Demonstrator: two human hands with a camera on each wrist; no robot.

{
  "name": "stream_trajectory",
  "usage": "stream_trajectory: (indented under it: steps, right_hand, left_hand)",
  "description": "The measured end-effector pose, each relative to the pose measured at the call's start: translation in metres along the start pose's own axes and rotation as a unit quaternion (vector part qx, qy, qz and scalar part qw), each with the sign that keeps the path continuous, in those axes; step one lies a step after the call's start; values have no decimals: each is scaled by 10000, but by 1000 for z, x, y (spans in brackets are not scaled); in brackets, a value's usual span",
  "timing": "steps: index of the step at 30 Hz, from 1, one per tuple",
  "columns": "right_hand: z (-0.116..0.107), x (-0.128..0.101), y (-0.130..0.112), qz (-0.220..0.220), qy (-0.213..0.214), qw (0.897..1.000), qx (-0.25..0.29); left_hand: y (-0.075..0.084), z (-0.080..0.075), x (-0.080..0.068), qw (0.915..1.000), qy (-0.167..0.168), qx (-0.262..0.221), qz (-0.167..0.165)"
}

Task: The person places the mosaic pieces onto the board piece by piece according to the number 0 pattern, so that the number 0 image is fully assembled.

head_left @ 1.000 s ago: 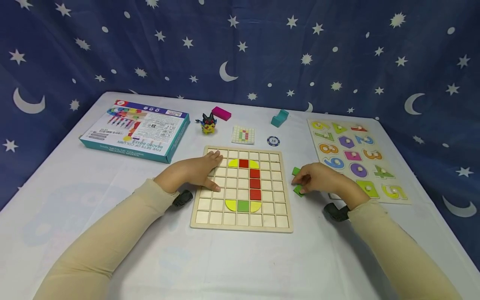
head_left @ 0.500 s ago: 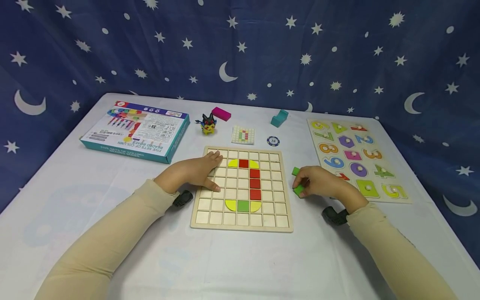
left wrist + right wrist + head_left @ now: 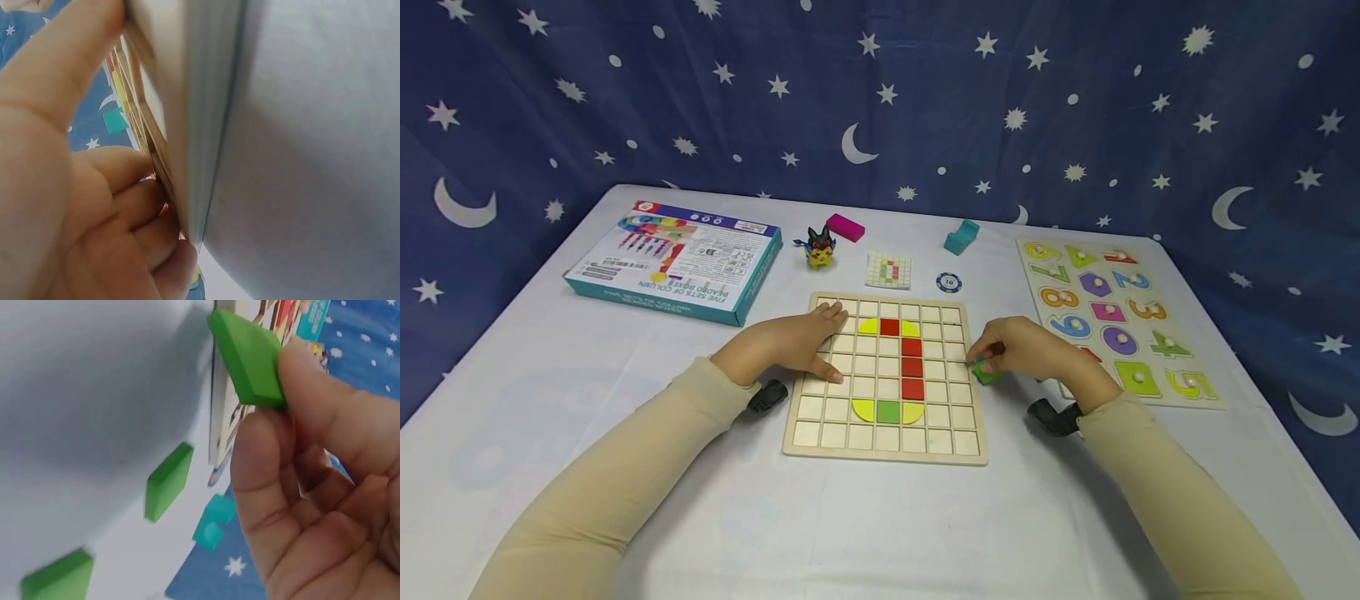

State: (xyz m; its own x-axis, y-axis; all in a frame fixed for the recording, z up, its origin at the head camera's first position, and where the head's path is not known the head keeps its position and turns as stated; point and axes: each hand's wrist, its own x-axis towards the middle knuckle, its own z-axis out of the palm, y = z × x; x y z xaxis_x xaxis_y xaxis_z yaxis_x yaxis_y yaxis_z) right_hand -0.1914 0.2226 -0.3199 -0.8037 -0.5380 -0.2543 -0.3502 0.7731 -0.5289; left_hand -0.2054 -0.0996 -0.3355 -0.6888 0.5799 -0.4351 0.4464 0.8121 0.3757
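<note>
In the head view, my left hand [image 3: 792,342] rests with spread fingers on the left side of a wooden grid board [image 3: 883,457]. Its fingertips touch the board in the left wrist view too. My right hand [image 3: 1024,348], just off the board's right edge, pinches a green square tile [image 3: 250,359] between thumb and fingers. On the grid lie several red square tiles [image 3: 912,367], several yellow quarter-round tiles [image 3: 863,410] and one green tile [image 3: 887,412]. Two more green tiles [image 3: 169,481] lie on the table in the right wrist view; in the head view my right hand hides them.
Behind the board are a small pattern card [image 3: 888,271], a poker chip [image 3: 949,282], a toy figure [image 3: 817,247], a magenta block [image 3: 846,227] and a teal block [image 3: 962,237]. A flat box [image 3: 673,262] lies left, a number puzzle board [image 3: 1180,387] right.
My right hand has picked up a green tile from the table and moved it left, close to the board's right edge. The left hand stays in place on the board.
</note>
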Motion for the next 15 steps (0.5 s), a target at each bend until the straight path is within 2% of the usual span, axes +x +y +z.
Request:
stream_trajectory:
  steps: [15]
  right_hand:
    - [9, 44, -43, -759, 300, 9966, 65]
  left_hand:
    - [0, -1, 0, 10000, 6, -7, 19]
